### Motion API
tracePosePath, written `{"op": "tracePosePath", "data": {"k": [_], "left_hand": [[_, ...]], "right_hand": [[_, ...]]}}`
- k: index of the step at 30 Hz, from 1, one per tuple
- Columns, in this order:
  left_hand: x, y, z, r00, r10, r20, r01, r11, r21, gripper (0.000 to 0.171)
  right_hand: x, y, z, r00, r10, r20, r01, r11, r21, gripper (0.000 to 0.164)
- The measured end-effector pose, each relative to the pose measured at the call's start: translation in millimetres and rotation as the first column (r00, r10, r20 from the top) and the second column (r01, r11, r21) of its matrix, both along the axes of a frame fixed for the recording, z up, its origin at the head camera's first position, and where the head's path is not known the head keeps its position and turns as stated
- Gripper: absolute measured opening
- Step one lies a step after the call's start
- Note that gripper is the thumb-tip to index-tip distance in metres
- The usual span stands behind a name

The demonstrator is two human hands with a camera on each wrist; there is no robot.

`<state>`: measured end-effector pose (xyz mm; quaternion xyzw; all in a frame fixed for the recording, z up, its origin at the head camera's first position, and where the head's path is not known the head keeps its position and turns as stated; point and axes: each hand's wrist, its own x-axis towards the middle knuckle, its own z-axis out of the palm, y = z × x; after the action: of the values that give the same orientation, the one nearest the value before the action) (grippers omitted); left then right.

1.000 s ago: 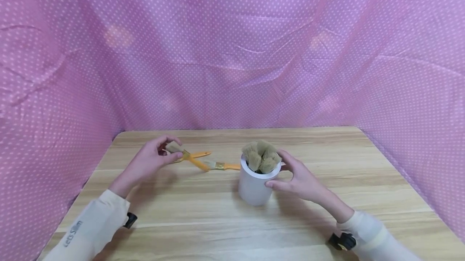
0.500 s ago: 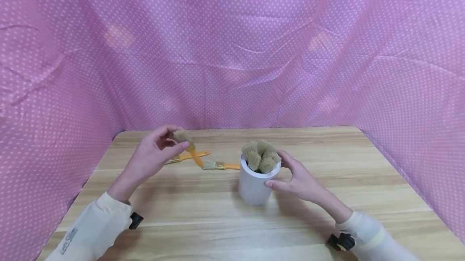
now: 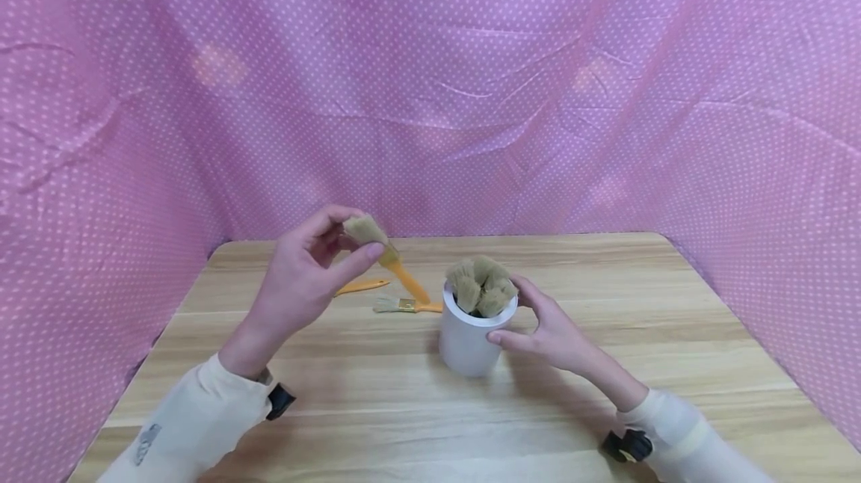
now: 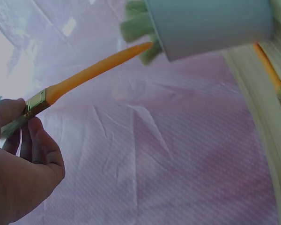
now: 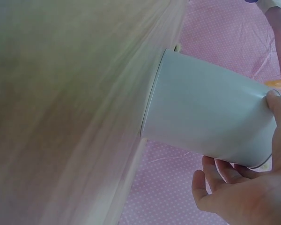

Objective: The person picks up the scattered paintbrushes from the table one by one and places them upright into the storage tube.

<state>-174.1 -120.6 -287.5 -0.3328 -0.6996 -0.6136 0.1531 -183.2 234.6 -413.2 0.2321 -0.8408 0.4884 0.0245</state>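
My left hand (image 3: 306,274) pinches a paintbrush (image 3: 406,279) near its bristles and metal band, thumb on one side and fingers on the other. Its orange handle points down and to the right, above the table. In the left wrist view the tip of that handle (image 4: 100,68) appears near the rim of a white cup (image 4: 210,26). The cup (image 3: 471,348) stands upright and holds several brushes (image 3: 480,285), bristles up. Around the cup's right side curls my right hand (image 3: 554,330), thumb in front near the rim and fingers behind, as the right wrist view shows.
Two more paintbrushes lie on the wooden table (image 3: 403,423). One brush (image 3: 397,305) lies just left of the cup, partly behind it. Another brush's orange handle (image 3: 363,286) shows behind my left hand. Pink dotted cloth (image 3: 430,94) surrounds the table at the back and sides.
My left hand has lifted the paintbrush off the left of the table and carried it up and right, towards the cup. The right hand and cup have hardly moved.
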Motion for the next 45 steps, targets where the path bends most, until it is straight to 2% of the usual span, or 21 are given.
{"op": "tracePosePath", "data": {"k": [3,7,16,24,28,32,36,42,45], "left_hand": [[0.3,11,4.1,1.0,-0.03,-0.005,0.03,0.999,0.034,0.031],[-3.5,22,2.8,0.998,-0.063,0.003,0.063,0.998,0.031,0.031],[-13.7,34,-10.5,0.998,-0.056,-0.017,0.055,0.997,-0.054,0.03],[-19.6,50,-17.1,0.991,-0.105,-0.079,0.097,0.991,-0.095,0.028],[-25.8,59,-24.9,0.992,-0.097,-0.082,0.084,0.985,-0.149,0.026],[-30.7,67,-37.2,0.993,-0.08,-0.084,0.056,0.964,-0.262,0.027],[-34.6,75,-48.6,0.99,-0.092,-0.111,0.048,0.935,-0.351,0.029],[-40.3,85,-58.7,0.987,-0.113,-0.117,0.053,0.905,-0.423,0.032],[-41.5,87,-61.4,0.983,-0.144,-0.114,0.079,0.892,-0.444,0.031]], "right_hand": [[0.4,1,0.3,1.0,-0.001,0.009,0.001,1.0,0.001,0.087],[0.1,1,-0.5,1.0,0.003,0.012,-0.003,1.0,0.001,0.086],[-2.7,-3,-3.8,0.999,0.034,-0.006,-0.034,0.999,0.001,0.085],[-2.9,0,-3.3,0.999,0.038,-0.028,-0.038,0.999,-0.012,0.085],[-3.2,2,-3.9,0.999,0.035,-0.024,-0.035,0.999,-0.015,0.086],[-3.4,3,-5.5,0.999,0.041,-0.014,-0.041,0.999,-0.02,0.085],[-3.4,4,-6.1,0.998,0.053,-0.014,-0.053,0.998,-0.028,0.084],[-2.8,4,-5.4,0.998,0.061,-0.023,-0.062,0.997,-0.036,0.085],[-3.1,4,-4.7,0.997,0.065,-0.03,-0.066,0.997,-0.033,0.084]]}}
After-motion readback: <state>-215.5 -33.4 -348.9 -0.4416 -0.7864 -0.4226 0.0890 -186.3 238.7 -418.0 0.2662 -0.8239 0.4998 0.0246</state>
